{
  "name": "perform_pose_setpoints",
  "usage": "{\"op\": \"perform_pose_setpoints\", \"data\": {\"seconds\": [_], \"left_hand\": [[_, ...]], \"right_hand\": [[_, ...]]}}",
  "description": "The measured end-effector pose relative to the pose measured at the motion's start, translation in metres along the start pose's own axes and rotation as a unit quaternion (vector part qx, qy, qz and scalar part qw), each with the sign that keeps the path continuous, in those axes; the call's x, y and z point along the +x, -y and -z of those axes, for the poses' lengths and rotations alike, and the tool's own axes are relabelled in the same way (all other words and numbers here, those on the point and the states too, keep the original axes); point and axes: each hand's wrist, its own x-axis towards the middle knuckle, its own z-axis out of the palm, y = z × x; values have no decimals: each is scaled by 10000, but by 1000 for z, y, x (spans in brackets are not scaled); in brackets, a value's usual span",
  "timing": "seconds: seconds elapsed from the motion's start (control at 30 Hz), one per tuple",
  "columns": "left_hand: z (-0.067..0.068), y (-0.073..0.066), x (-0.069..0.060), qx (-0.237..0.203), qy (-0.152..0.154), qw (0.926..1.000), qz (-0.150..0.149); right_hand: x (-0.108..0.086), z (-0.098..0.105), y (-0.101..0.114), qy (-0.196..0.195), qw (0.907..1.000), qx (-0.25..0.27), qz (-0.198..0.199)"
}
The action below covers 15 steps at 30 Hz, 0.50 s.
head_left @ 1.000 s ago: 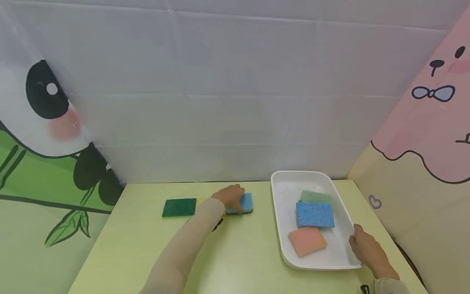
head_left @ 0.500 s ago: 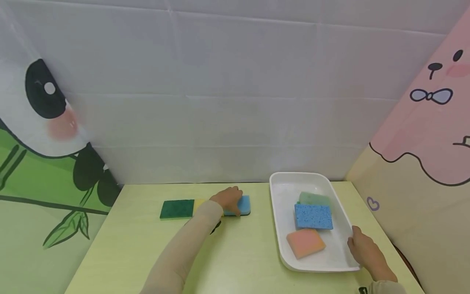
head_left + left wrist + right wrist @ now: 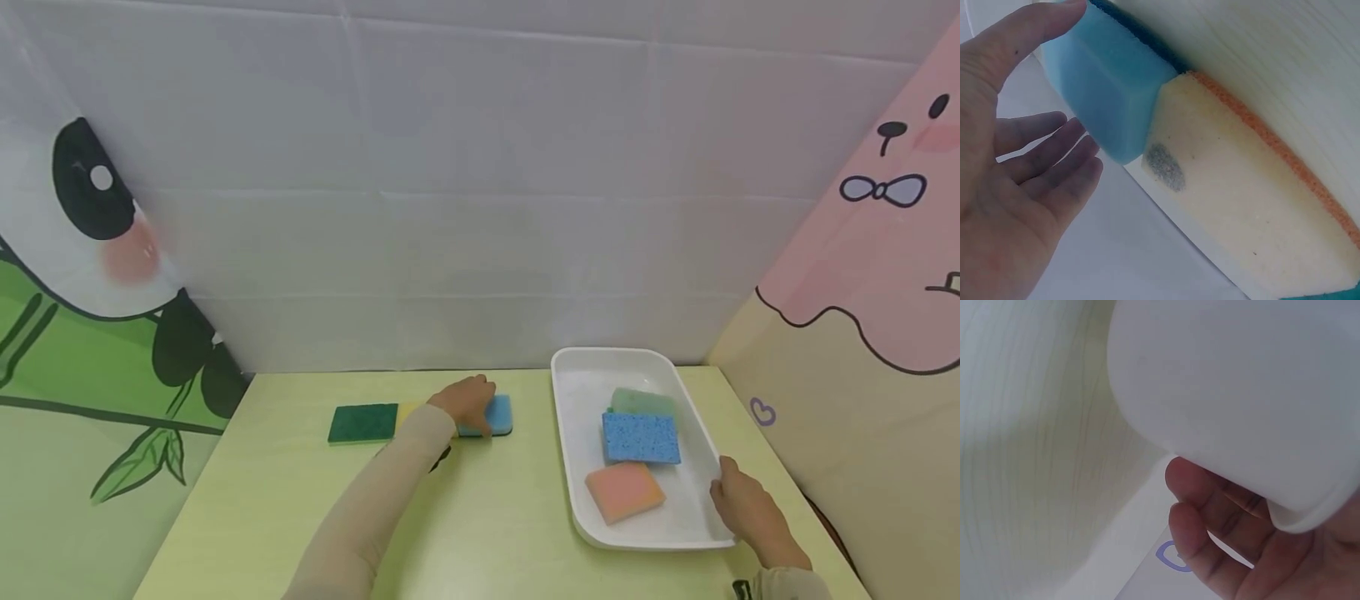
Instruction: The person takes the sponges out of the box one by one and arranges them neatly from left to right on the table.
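In the head view my left hand (image 3: 463, 404) grips a light-blue sponge (image 3: 498, 415) with a dark scouring layer underneath. From the left wrist, the thumb lies along one side of that sponge and the fingers curl at the opposite side. It rests against a cream-yellow sponge (image 3: 1241, 200) with an orange layer and a dark grey spot. A sponge with a dark green top (image 3: 363, 423) ends the row. At the right, my right hand (image 3: 753, 510) holds the rim of a white tray (image 3: 585, 400); in the right wrist view its fingers reach under the tray's wall (image 3: 1229, 394).
Inside the tray lie a pale green sponge (image 3: 643, 402), a speckled blue sponge (image 3: 641, 438) partly over it, and a pink-orange sponge (image 3: 625, 492). The pale yellow table (image 3: 480, 517) meets a white cloth backdrop (image 3: 487, 250) behind, with cartoon-printed panels at both sides.
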Motion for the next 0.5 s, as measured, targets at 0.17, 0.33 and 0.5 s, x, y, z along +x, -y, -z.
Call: {"op": "perform_pose_setpoints", "data": {"seconds": [0.17, 0.33, 0.5], "left_hand": [[7, -1, -4, -109, 16, 9999, 68], [20, -7, -9, -284, -5, 9996, -3], [33, -16, -9, -353, -167, 9991, -167]], "right_hand": [[1, 0, 0, -19, 10000, -50, -37], [1, 0, 0, 20, 9999, -59, -83], [1, 1, 1, 54, 9999, -38, -77]]}}
